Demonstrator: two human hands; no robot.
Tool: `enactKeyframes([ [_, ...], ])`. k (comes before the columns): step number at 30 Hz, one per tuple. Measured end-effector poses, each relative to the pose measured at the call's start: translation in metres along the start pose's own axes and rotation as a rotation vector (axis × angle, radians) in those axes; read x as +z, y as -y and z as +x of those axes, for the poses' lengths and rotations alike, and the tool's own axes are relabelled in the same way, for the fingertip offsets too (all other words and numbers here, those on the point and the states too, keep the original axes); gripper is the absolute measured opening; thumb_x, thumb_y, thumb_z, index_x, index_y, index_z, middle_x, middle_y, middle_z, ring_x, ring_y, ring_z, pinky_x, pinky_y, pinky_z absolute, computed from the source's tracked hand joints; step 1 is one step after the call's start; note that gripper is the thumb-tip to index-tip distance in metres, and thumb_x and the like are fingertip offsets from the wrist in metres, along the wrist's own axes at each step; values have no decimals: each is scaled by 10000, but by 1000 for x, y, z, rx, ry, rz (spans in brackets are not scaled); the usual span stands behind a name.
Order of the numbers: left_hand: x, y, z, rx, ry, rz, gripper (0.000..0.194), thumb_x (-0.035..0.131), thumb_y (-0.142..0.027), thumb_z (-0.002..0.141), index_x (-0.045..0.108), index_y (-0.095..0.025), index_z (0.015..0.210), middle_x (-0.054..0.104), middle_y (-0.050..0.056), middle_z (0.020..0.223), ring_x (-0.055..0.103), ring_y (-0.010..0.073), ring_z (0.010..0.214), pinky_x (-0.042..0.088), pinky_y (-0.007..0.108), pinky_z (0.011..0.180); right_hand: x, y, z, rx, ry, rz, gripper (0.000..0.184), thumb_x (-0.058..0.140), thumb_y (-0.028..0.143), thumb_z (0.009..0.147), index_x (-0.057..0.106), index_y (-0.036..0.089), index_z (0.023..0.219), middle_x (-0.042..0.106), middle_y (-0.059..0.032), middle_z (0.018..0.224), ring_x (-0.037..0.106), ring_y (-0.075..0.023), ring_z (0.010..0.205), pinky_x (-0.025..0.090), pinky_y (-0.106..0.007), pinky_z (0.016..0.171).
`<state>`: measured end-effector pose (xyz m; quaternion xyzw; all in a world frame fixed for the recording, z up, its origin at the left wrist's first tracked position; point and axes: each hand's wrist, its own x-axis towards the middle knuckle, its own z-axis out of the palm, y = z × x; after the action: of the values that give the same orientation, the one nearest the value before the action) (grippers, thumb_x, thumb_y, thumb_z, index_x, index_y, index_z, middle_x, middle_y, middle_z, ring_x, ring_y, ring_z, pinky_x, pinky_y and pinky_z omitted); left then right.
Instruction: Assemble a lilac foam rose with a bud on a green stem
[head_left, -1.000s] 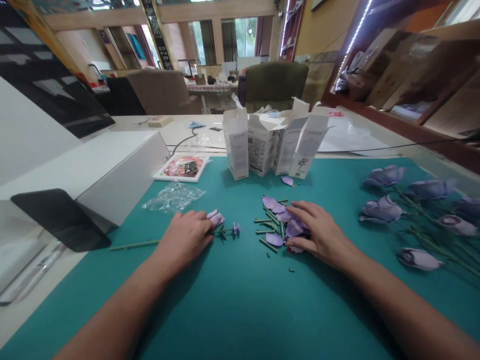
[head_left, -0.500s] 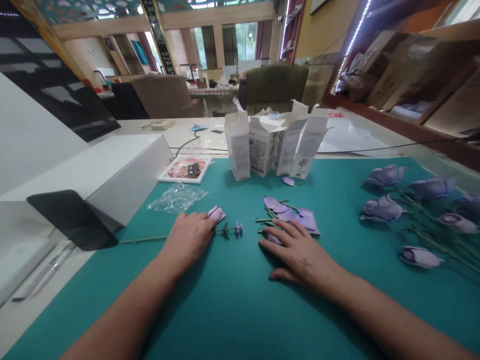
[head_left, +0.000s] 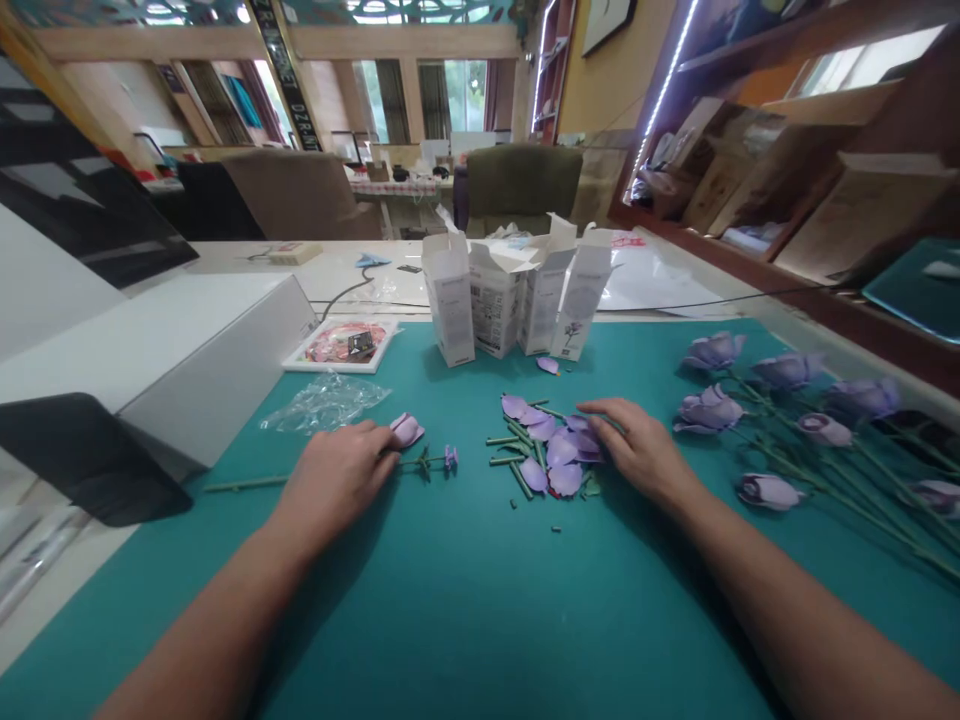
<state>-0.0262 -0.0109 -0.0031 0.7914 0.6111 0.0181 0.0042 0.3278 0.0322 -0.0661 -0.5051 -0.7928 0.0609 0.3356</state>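
Left hand (head_left: 334, 475) curled low, fingertips right at the lilac artificial rose bud (head_left: 406, 430) on its green stem (head_left: 247, 483), grip unclear, while the right hand (head_left: 641, 448) lies half-open, nicely light, against the loose petals (head_left: 551, 450) on the teal cutting mat (head_left: 465, 600).

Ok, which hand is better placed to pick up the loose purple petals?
Probably the right hand: its fingers lie at the edge of the loose purple petals. The left hand is farther off, resting by the long green stem and the purple bud.
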Motion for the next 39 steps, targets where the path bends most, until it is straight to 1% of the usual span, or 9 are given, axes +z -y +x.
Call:
enactKeyframes([
  [5, -6, -2, -2, -34, -56, 6, 343, 354, -335, 932, 674, -209, 943, 707, 80, 946, 646, 254, 824, 416, 324, 653, -10, 3, -2, 45, -68, -23, 324, 376, 200, 909, 693, 215, 976, 689, -76, 841, 626, -239, 831, 499, -410, 786],
  [10, -6, -5, -1, -36, -82, -36, 354, 347, -354, 931, 669, -206, 910, 717, 78, 920, 646, 243, 798, 405, 306, 620, -13, 44, -18, -179, 126, -79, 272, 546, 337, 905, 675, 203, 1104, 672, -119, 1035, 587, -268, 973, 483, -432, 851],
  [15, -4, -5, 0, -6, -82, -44, 354, 345, -352, 931, 664, -201, 914, 718, 80, 917, 643, 236, 791, 400, 301, 629, 5, 65, -29, -339, 273, -199, 751, 805, 514, 667, 559, 213, 1310, 579, -155, 1305, 501, -344, 1200, 425, -516, 972],
  [18, -3, -5, 0, 9, -87, -55, 349, 346, -350, 932, 662, -201, 913, 714, 77, 911, 640, 230, 786, 395, 299, 633, 15, 62, -27, -332, 275, -248, 884, 819, 526, 638, 493, 183, 1384, 541, -181, 1359, 463, -364, 1253, 387, -545, 1017],
  [21, -2, -6, 1, 3, -86, -63, 335, 360, -351, 928, 662, -207, 912, 713, 71, 902, 637, 220, 766, 385, 290, 618, 22, 63, -24, -279, 268, -258, 856, 772, 538, 695, 461, 193, 1413, 535, -171, 1374, 463, -359, 1252, 389, -559, 1017],
  [28, -4, -11, 0, 35, -132, -98, 362, 345, -380, 934, 660, -210, 882, 720, 68, 873, 643, 210, 757, 419, 288, 641, 40, 84, -23, -356, 261, -242, 643, 666, 461, 833, 476, 208, 1393, 565, -150, 1342, 458, -324, 1258, 374, -530, 1033],
  [32, -10, -17, -3, 54, -157, -160, 369, 342, -397, 927, 658, -215, 866, 720, 65, 861, 654, 211, 774, 456, 297, 684, 33, 70, -5, -274, 219, -237, 498, 609, 403, 882, 532, 222, 1340, 586, -138, 1322, 478, -306, 1244, 377, -506, 1036],
  [35, -16, -21, -7, 66, -167, -204, 355, 360, -394, 918, 661, -210, 874, 718, 66, 862, 653, 213, 773, 468, 310, 708, 26, 40, 27, -76, 214, -272, 342, 462, 346, 958, 618, 202, 1227, 645, -136, 1216, 562, -276, 1133, 447, -434, 965],
  [39, -21, -20, -13, 87, -221, -242, 348, 372, -409, 918, 661, -217, 893, 719, 59, 867, 639, 206, 756, 466, 317, 700, 31, -2, 79, 28, 212, -318, 331, 423, 209, 954, 620, 148, 1213, 657, -156, 1191, 602, -243, 1078, 457, -369, 947],
])
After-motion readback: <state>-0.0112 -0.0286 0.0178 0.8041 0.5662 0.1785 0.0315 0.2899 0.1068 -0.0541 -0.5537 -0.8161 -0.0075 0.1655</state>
